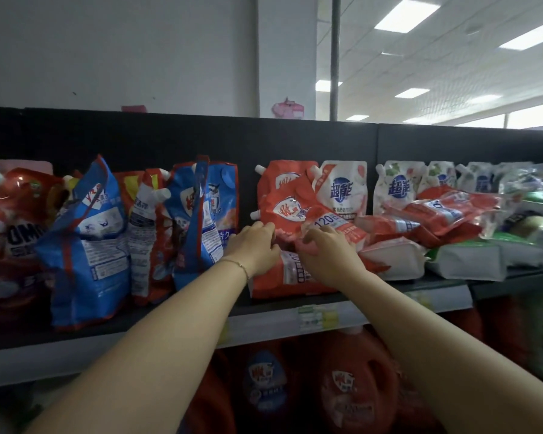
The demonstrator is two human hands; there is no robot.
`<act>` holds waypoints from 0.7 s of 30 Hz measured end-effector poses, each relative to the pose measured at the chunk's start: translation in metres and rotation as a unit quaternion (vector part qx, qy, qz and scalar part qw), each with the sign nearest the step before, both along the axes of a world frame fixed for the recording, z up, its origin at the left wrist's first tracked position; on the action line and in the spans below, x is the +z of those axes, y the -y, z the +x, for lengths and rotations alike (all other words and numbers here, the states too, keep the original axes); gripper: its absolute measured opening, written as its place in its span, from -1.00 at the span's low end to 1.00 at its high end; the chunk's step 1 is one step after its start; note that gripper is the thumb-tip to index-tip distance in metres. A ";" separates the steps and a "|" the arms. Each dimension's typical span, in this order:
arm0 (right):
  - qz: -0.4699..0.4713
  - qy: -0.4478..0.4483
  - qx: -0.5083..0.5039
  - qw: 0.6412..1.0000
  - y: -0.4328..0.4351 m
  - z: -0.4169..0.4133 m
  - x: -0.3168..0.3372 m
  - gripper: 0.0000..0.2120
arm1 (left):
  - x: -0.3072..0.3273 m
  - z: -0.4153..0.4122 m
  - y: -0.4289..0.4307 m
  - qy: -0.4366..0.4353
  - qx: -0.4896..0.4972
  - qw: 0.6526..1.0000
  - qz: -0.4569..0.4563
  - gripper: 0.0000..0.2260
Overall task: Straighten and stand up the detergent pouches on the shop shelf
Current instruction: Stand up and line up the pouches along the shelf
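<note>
left hand (254,245) | right hand (326,250) | both grip red pouch (287,211) (tilted, crumpled)

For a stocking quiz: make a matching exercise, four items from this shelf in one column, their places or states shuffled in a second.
1. front blue pouch
2. red pouch marked 120
3. white pouch
4. red jug

A. under the shelf
B. held by left hand and right hand
C. upright at the back, right of the hands
D. standing left of the hands

Pairs: 1-D, 2-B, 3-C, 4-A

Pouches (290,198) on shelf (264,311); jugs (351,389) below.
</note>
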State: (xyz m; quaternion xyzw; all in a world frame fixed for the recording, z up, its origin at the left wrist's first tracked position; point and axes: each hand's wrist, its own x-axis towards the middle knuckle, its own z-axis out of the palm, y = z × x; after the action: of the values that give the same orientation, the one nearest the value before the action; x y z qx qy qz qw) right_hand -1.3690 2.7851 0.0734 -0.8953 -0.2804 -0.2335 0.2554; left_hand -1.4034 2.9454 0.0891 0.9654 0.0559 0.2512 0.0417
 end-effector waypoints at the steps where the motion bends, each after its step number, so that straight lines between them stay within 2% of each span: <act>1: 0.006 -0.003 -0.002 1.000 0.002 0.000 -0.001 -0.67 | 0.001 0.002 -0.001 -0.007 0.001 1.000 -0.002 -0.79; 7: -0.007 -0.012 -0.009 1.000 0.009 0.003 -0.007 -0.68 | 0.002 0.012 0.000 -0.039 0.000 0.999 -0.010 -0.81; 21: -0.018 0.007 -0.011 1.000 0.010 0.038 0.001 -0.62 | 0.000 0.042 0.008 -0.035 0.001 0.999 0.011 -0.80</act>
State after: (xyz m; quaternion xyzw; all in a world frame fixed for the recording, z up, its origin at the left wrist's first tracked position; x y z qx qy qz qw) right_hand -1.3307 2.7751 0.0745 -0.9012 -0.2768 -0.2369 0.2348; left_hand -1.3618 2.9375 0.0890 0.9741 0.0553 0.2174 0.0284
